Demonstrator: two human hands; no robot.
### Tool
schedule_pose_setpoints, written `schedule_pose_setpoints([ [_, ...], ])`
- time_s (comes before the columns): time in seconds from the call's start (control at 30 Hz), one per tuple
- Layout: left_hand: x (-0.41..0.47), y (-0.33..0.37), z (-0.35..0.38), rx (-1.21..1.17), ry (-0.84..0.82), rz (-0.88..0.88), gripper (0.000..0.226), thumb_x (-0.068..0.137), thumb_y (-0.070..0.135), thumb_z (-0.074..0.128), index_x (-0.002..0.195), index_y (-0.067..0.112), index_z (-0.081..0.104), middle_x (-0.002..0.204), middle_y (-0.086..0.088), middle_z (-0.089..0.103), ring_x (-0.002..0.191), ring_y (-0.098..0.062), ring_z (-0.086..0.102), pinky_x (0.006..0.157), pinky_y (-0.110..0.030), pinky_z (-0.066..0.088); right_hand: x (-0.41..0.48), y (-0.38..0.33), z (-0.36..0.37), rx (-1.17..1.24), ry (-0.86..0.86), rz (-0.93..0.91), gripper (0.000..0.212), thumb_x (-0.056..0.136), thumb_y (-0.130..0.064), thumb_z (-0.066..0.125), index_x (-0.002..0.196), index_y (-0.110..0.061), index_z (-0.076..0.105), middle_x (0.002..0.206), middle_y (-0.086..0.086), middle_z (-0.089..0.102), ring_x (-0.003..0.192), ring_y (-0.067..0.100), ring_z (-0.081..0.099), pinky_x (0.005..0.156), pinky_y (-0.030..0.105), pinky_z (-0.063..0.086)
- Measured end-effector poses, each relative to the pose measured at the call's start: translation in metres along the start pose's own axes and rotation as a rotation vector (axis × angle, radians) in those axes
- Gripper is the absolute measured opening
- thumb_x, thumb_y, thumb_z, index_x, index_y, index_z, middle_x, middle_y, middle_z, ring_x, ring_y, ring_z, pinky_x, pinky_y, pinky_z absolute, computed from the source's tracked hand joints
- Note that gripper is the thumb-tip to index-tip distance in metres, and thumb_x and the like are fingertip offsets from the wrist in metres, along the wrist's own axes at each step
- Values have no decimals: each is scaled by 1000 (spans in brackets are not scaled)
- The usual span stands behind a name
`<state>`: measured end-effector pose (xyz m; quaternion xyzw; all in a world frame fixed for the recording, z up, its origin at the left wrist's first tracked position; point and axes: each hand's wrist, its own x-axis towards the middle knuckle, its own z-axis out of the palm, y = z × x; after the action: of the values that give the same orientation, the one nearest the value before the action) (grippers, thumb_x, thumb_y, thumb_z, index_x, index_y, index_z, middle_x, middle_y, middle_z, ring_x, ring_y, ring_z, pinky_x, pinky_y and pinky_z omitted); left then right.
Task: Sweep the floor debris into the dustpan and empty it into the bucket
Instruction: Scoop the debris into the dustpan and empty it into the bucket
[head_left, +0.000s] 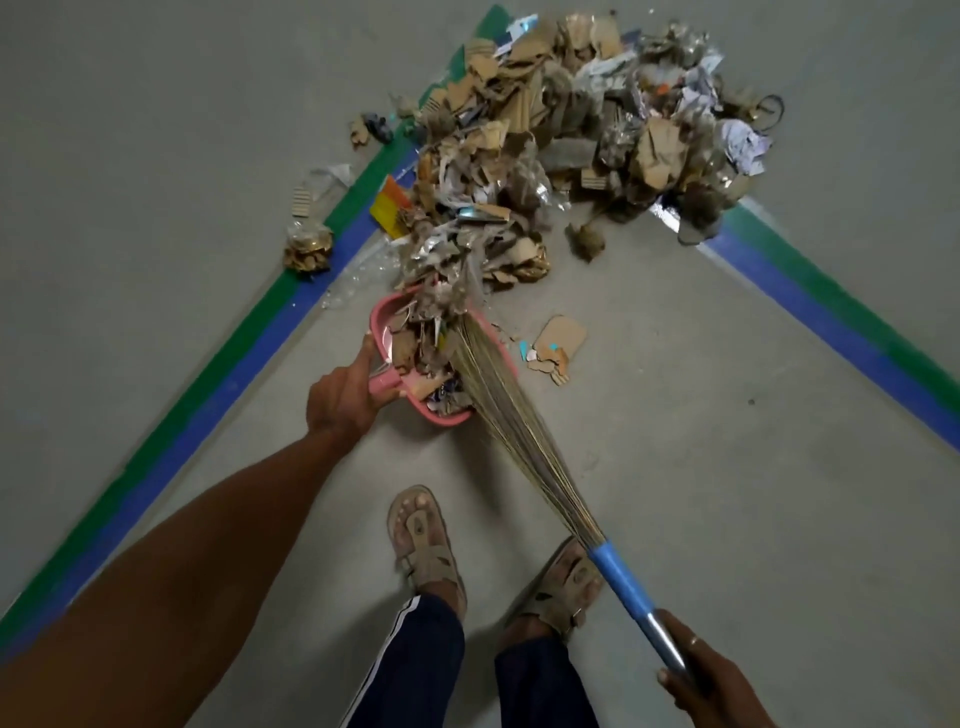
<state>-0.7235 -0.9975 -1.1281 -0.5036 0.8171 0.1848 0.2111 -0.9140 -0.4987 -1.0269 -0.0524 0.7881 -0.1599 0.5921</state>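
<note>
Here, in the head view, the pink dustpan (382, 325) sits at the near edge of the debris pile (571, 130), its mouth toward the heap and its tray already loaded with torn cardboard and paper; whether its lip touches the floor is hidden by the load. The left hand (340, 400) grips the dustpan's short handle, fingers curled round it. The right hand (711, 686) clasps the bare metal shaft of the broom (519, 431), beyond the blue sleeve (621, 574), and the bristles lie across the pan's right side. The debris looks light and loose: corrugated scraps, crumpled paper, clear film and foil, likely to spring, flutter or spill over the low walls if the pan is tipped or lifted fast. The pan appears to be thin rigid plastic, light even when full; the handle is the proper hold, kept level. The broom's long soft fibres should bend readily, so firm strokes suit it poorly. A stray cardboard piece (558, 340) lies just beside the pan on the right. The floor (727, 415) is smooth grey concrete, marked by blue-and-green tape lines (208, 395) that converge toward the pile; sandalled feet (426, 540) stand near. No bucket is in view.
</note>
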Motion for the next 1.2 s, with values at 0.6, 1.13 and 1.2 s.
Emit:
schedule_pose_setpoints([
  [0.6,-221,-44,-238,-412,93,-396,92,82,68,63,157,32,21,122,-21,65,104,-43,63,81,-46,50,-275,-218,-99,-137,217,-235,11,91,-40,66,101,-40,73,51,-27,56,53,-8,53,58,10,38],
  [1.13,-419,-88,-330,-590,264,-530,93,80,75,58,156,36,23,119,-23,65,104,-44,63,81,-46,51,-377,-266,-144,-473,123,-522,21,87,-57,64,97,-43,75,48,-1,53,42,9,51,44,24,41],
  [1.2,-443,-86,-324,-615,283,-565,93,81,72,60,157,35,21,125,-22,63,109,-44,61,83,-46,50,-380,-264,-150,-507,102,-550,22,86,-59,64,95,-42,76,48,0,53,42,10,50,43,25,41],
])
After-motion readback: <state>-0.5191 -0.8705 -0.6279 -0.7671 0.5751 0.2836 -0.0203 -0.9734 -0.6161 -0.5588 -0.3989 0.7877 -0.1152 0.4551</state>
